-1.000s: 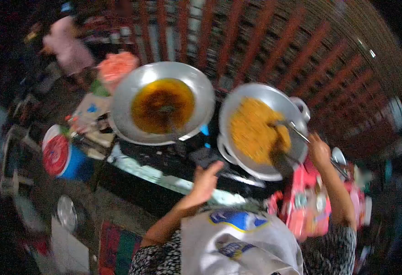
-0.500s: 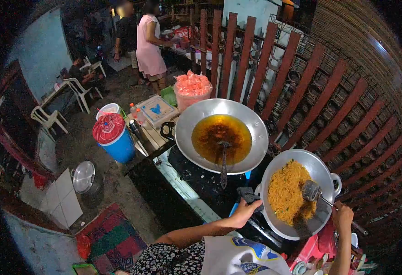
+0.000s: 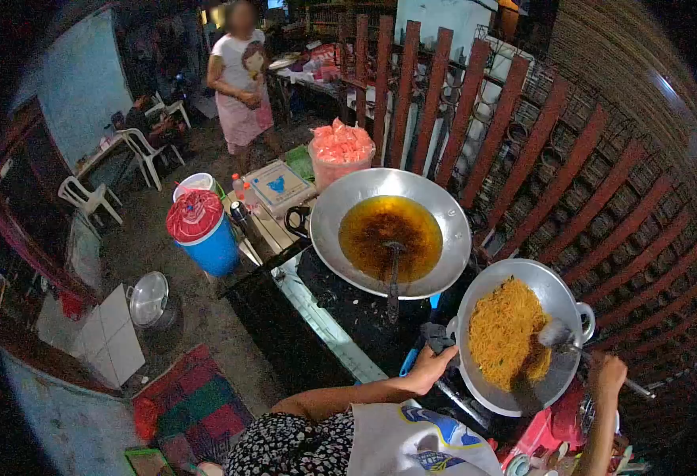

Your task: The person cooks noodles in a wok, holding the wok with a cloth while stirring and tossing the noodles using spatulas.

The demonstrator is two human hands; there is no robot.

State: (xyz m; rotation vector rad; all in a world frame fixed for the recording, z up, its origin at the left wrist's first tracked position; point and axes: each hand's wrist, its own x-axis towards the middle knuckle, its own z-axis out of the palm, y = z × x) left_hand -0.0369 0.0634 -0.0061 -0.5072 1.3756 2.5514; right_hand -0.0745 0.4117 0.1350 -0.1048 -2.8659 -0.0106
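My left hand (image 3: 429, 371) is closed on a dark folded cloth (image 3: 437, 336) at the left handle of a metal wok (image 3: 559, 289). Orange-yellow noodles (image 3: 503, 325) lie heaped in that wok. My right hand (image 3: 607, 374) grips the handle of a metal spatula (image 3: 556, 334), whose blurred blade is over the right edge of the noodles. Just behind stands a larger wok (image 3: 334, 210) of dark golden oil (image 3: 364, 230), with a second metal utensil (image 3: 394, 282) resting in it, its head partly under the oil.
A slatted fence (image 3: 515, 127) runs along the right. Behind the big wok are a tub of pink bags (image 3: 342, 151) and a box (image 3: 281, 186). A blue bucket (image 3: 209, 250) stands left, a lidded pot (image 3: 150, 297) on the floor. A person (image 3: 241, 87) stands farther back.
My right hand and the spatula have moved right, toward the wok's right side. The standing person has turned to face this way. Another person beside them is no longer visible.
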